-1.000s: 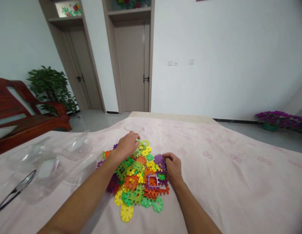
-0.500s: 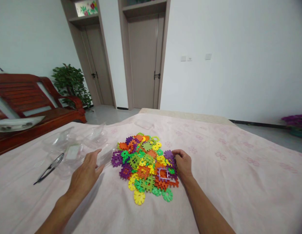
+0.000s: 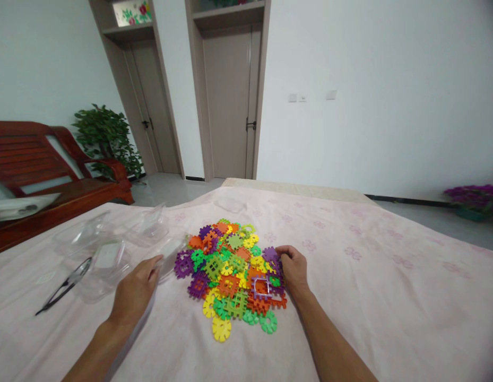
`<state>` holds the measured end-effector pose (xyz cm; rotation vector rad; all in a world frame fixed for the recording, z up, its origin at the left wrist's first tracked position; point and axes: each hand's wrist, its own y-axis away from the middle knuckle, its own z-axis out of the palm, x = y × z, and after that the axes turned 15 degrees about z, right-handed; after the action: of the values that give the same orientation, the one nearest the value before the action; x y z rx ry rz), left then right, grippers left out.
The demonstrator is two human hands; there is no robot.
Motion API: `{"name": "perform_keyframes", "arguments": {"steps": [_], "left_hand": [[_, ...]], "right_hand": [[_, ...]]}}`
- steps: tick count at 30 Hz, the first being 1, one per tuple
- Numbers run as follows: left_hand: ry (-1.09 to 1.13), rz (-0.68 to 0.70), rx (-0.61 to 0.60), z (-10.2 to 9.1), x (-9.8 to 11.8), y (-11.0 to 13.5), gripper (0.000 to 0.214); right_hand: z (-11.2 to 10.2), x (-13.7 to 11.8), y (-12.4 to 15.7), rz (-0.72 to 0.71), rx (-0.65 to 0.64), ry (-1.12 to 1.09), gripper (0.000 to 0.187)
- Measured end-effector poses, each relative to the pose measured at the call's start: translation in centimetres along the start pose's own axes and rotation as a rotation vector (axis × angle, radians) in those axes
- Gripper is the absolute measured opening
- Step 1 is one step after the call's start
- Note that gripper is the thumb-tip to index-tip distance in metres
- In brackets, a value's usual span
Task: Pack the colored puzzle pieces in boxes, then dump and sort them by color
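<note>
A heap of plastic building pieces (image 3: 229, 285) in purple, orange, green and yellow, some square with toothed edges and some round like flowers, lies on the pink cloth. My left hand (image 3: 135, 289) is left of the heap, thumb and fingers closed on the near edge of a clear plastic box (image 3: 170, 253). On the heap's right side, my right hand (image 3: 294, 268) has its fingers curled at a purple toothed piece (image 3: 270, 254), pinching its edge. My right fingertips are partly hidden.
More clear plastic packaging (image 3: 105, 260) lies to the left, with black-handled scissors (image 3: 67, 286) beside it. A clear lid-like piece (image 3: 230, 204) rests near the far side of the cloth (image 3: 369, 297). Beyond are a wooden bench (image 3: 63, 175) and a leafy plant (image 3: 106, 140).
My left thumb and fingers, apart before, have closed on the clear plastic box. My right hand stays at the purple piece. The view has turned slightly right.
</note>
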<state>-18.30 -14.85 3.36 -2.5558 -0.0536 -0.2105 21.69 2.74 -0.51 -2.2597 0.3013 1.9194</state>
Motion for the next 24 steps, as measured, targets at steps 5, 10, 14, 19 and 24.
{"name": "perform_keyframes", "arguments": {"steps": [5,10,14,19,24], "left_hand": [[-0.013,0.082,0.102,-0.5,0.4,0.0,0.041],[-0.020,0.140,0.154,0.3,-0.4,-0.6,0.042],[-0.016,0.112,0.071,1.3,-0.6,-0.5,0.042],[-0.085,0.007,-0.051,1.8,-0.5,-0.6,0.043],[-0.077,0.049,-0.042,2.7,-1.5,-0.9,0.046]], "right_hand": [[-0.1,-0.5,0.3,0.004,0.013,0.000,0.031],[-0.1,-0.5,0.3,0.002,0.005,0.033,0.033],[-0.1,-0.3,0.1,0.001,0.006,0.035,0.032],[-0.1,0.0,-0.1,-0.004,-0.009,0.057,0.032],[0.0,0.2,-0.1,-0.001,-0.004,0.054,0.032]]}}
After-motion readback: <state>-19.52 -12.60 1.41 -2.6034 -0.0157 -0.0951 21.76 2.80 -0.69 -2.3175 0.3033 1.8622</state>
